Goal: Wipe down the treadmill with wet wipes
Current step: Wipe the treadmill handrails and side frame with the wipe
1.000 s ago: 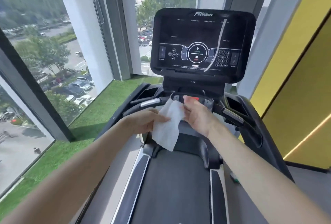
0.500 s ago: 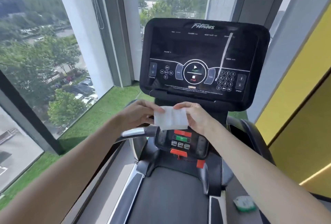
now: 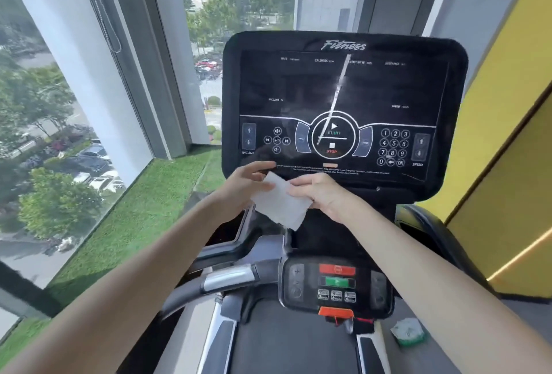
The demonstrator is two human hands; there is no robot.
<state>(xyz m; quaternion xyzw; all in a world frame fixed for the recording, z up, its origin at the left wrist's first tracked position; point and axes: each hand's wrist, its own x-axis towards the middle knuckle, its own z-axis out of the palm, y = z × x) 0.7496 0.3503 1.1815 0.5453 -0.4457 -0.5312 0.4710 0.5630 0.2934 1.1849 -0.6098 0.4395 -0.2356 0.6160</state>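
Nearest the person lies the dark running belt (image 3: 292,352) of the black treadmill (image 3: 322,239), with a green-and-white wipe packet (image 3: 407,332) resting on its right side rail. Just beyond sits a small black control pad (image 3: 336,284) with red and green buttons, untouched.

Above it, both bare forearms reach forward. The left hand (image 3: 242,187) pinches the upper corner of a white wet wipe (image 3: 280,205), and the right hand (image 3: 324,194) pinches its right edge, so the sheet is held in the air between them, tilted and partly folded, just in front of the lower rim of the large glossy black console (image 3: 343,110). It does not look pressed against any surface yet.

The step appears to be readying the wipe for the console. It would go best folded into a flat pad, then laid under straight fingers and drawn across the glass in overlapping strokes with light pressure, since the printed start and speed keys could respond to a hard push. Folding once more would give a clean face for the handlebars.
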